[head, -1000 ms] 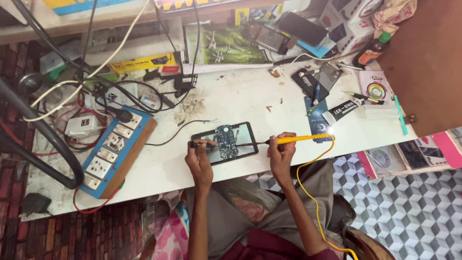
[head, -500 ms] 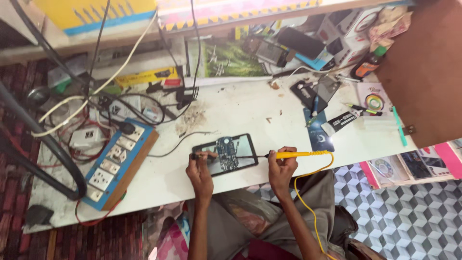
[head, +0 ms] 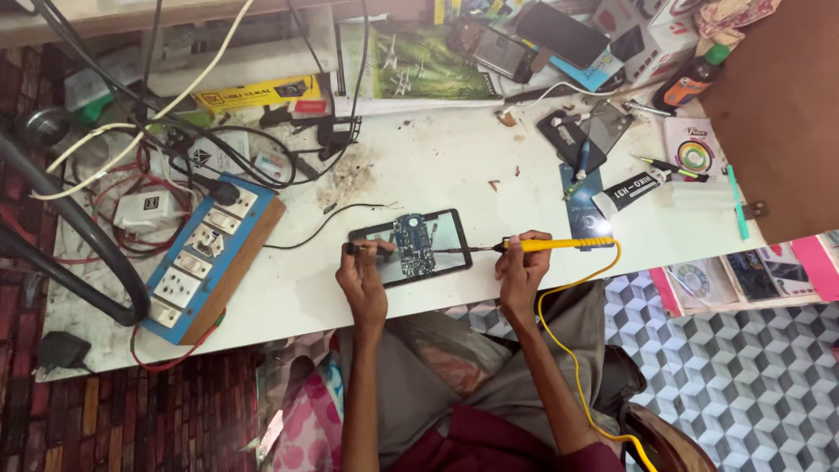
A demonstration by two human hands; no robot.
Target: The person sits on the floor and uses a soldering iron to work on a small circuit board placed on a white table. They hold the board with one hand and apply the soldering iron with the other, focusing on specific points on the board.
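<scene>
Holding the yellow soldering iron (head: 559, 246) in my right hand (head: 522, 273), fingers wrapped snugly around the handle close to the metal shaft, I am pointing the tip leftward at the small blue circuit board (head: 413, 243). That board is lying on top of the opened phone (head: 411, 247), which is sitting flat near the front edge of the white workbench (head: 437, 157), right in front of me. My left hand (head: 364, 280) is resting at the phone's left end, fingers pinched narrow on a thin dark piece that I cannot make out, close beside a thin black wire (head: 310, 232) trailing off toward the blue switchboard (head: 203, 258). The iron's yellow cord (head: 559, 323) is looping down past my knee, well clear of the bench. Judging the step: I am bracing both wrists on the bench edge, since a steady tip matters more than speed here. Keeping the tip touching only the one joint and lifting straight off seems wise, as the parts on the board are sitting tightly together. Keeping the left fingers back from the hot shaft, and pinning the phone so it is not sliding, also seems worth minding. A dark glue tube (head: 631, 190) and a green pen (head: 671, 166) are lying off to the right, well apart from the work.
</scene>
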